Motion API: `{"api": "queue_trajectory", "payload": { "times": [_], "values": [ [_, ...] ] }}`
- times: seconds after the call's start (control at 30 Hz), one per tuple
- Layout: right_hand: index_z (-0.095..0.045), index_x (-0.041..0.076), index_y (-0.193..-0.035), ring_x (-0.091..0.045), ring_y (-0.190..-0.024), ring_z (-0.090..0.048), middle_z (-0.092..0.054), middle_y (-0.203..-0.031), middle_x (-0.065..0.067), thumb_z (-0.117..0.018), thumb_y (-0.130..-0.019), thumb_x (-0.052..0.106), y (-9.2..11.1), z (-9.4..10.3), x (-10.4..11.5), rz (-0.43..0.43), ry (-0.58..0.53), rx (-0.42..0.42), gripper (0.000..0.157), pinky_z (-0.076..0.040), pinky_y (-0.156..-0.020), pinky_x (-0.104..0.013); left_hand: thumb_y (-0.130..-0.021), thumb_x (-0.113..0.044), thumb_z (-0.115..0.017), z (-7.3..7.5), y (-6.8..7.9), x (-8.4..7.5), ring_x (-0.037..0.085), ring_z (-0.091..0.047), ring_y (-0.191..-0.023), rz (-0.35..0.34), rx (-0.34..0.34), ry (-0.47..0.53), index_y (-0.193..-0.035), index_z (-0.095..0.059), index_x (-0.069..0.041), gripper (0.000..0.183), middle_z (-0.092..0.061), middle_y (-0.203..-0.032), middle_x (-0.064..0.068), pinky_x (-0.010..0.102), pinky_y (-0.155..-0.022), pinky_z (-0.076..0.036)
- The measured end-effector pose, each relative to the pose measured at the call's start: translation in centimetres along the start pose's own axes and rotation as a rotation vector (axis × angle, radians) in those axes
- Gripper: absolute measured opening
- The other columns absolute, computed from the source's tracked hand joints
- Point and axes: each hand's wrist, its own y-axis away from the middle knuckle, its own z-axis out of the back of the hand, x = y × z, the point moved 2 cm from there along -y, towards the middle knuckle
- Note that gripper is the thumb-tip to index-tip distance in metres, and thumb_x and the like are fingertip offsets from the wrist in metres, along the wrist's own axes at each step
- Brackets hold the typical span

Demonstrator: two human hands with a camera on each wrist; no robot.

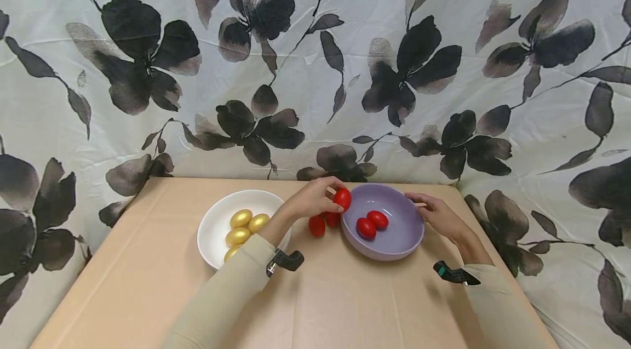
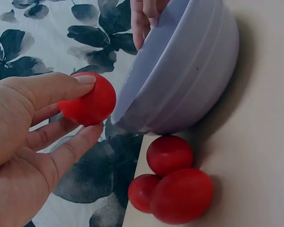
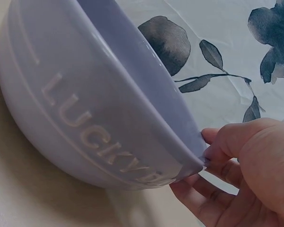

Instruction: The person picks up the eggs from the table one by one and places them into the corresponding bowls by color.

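Observation:
My left hand (image 1: 315, 198) pinches a red egg (image 2: 97, 99) between thumb and fingers, just off the left rim of a purple bowl (image 1: 409, 236). Two red eggs (image 1: 366, 228) lie inside that bowl. On the table by its left side sits a cluster of three more red eggs (image 2: 182, 196), partly hidden by my hand in the head view. My right hand (image 1: 439, 215) grips the bowl's right rim, thumb and fingers on either side of it. Raised letters (image 3: 92, 135) reading "LUCKY" run along the bowl's outer wall.
A white bowl (image 1: 209, 228) with several golden eggs (image 1: 238, 236) stands to the left, partly covered by my left forearm. The tan table (image 1: 345, 305) stretches toward me. Behind it hangs a floral cloth (image 1: 340, 91).

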Motion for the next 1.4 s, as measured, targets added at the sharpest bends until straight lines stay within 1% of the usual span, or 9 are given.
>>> {"api": "queue_trajectory", "payload": {
  "times": [0.33, 0.43, 0.53, 0.7, 0.87, 1.0, 1.17, 1.27, 1.4],
  "values": [
    [-0.045, 0.002, -0.151, -0.047, -0.132, -0.052, -0.044, -0.154, -0.024, -0.046, -0.105, 0.005, 0.1, 0.1, 0.0, 0.003, -0.004, 0.009, 0.045, -0.05, -0.105, -0.052, -0.087, -0.018, -0.08, -1.4, -0.3, -0.3, 0.026, -0.062, -0.118, -0.008, 0.021, 0.008, -0.136, -0.06, -0.017, 0.053, -0.062, -0.129, 0.002, 0.037, -0.085, -0.061],
    [-0.046, 0.001, -0.15, -0.046, -0.131, -0.052, -0.045, -0.153, -0.024, -0.046, -0.106, 0.005, 0.1, 0.1, 0.0, 0.004, -0.004, 0.01, 0.045, -0.05, -0.105, -0.052, -0.086, -0.018, -0.081, -2.0, -0.6, -0.4, 0.025, -0.062, -0.117, -0.031, 0.036, 0.007, -0.135, -0.061, -0.017, 0.053, -0.062, -0.129, 0.002, 0.034, -0.082, -0.061],
    [-0.046, 0.002, -0.15, -0.046, -0.131, -0.053, -0.045, -0.153, -0.023, -0.046, -0.106, 0.005, 0.1, 0.2, -0.1, 0.003, -0.006, 0.01, 0.045, -0.051, -0.104, -0.05, -0.085, -0.016, -0.081, -2.6, -0.9, -0.3, 0.024, -0.062, -0.111, -0.08, 0.047, -0.009, -0.133, -0.063, -0.015, 0.052, -0.062, -0.127, 0.003, 0.029, -0.077, -0.061],
    [-0.047, 0.002, -0.15, -0.045, -0.13, -0.054, -0.045, -0.153, -0.023, -0.047, -0.106, 0.006, 0.0, 0.2, -0.1, 0.007, -0.009, 0.012, 0.044, -0.052, -0.104, -0.047, -0.085, -0.013, -0.081, -3.4, -1.5, -0.5, 0.023, -0.064, -0.105, -0.143, 0.065, -0.049, -0.129, -0.064, -0.012, 0.047, -0.064, -0.123, 0.004, 0.023, -0.082, -0.057],
    [-0.047, 0.002, -0.15, -0.046, -0.131, -0.053, -0.045, -0.153, -0.023, -0.047, -0.105, 0.006, 0.0, 0.2, -0.1, 0.007, -0.009, 0.014, 0.045, -0.052, -0.103, -0.048, -0.085, -0.013, -0.081, -4.1, -1.8, -0.7, 0.017, -0.065, -0.103, -0.134, 0.099, -0.059, -0.13, -0.064, -0.011, 0.049, -0.065, -0.121, 0.003, 0.021, -0.084, -0.057],
    [-0.048, 0.002, -0.149, -0.045, -0.129, -0.055, -0.046, -0.153, -0.023, -0.047, -0.105, 0.006, -0.1, 0.2, -0.2, 0.012, -0.002, 0.011, 0.044, -0.055, -0.1, -0.039, -0.085, -0.015, -0.082, -4.5, -2.0, -0.9, 0.016, -0.065, -0.104, -0.124, 0.122, -0.092, -0.131, -0.064, -0.012, 0.049, -0.066, -0.122, 0.002, 0.021, -0.085, -0.057],
    [-0.048, 0.002, -0.149, -0.045, -0.127, -0.056, -0.046, -0.152, -0.023, -0.047, -0.105, 0.005, -0.2, 0.3, -0.4, 0.01, -0.002, 0.013, 0.044, -0.054, -0.096, -0.029, -0.086, -0.015, -0.081, -4.9, -2.5, -1.1, 0.018, -0.063, -0.108, -0.16, 0.169, -0.164, -0.133, -0.064, -0.01, 0.05, -0.066, -0.125, 0.004, 0.022, -0.09, -0.054],
    [-0.048, 0.002, -0.149, -0.045, -0.127, -0.056, -0.046, -0.152, -0.023, -0.047, -0.105, 0.005, -0.2, 0.3, -0.4, 0.013, -0.003, 0.015, 0.044, -0.055, -0.096, -0.03, -0.086, -0.015, -0.08, -5.0, -2.8, -1.2, 0.018, -0.061, -0.109, -0.171, 0.201, -0.206, -0.135, -0.063, -0.009, 0.051, -0.067, -0.126, 0.004, 0.022, -0.091, -0.053],
    [-0.048, 0.002, -0.149, -0.045, -0.128, -0.056, -0.046, -0.152, -0.023, -0.047, -0.105, 0.004, -0.2, 0.3, -0.4, 0.011, -0.003, 0.016, 0.044, -0.055, -0.099, -0.039, -0.085, -0.016, -0.081, -5.0, -3.1, -1.3, 0.016, -0.061, -0.108, -0.161, 0.235, -0.236, -0.133, -0.065, -0.012, 0.05, -0.067, -0.124, 0.002, 0.022, -0.091, -0.053]
  ]
}}
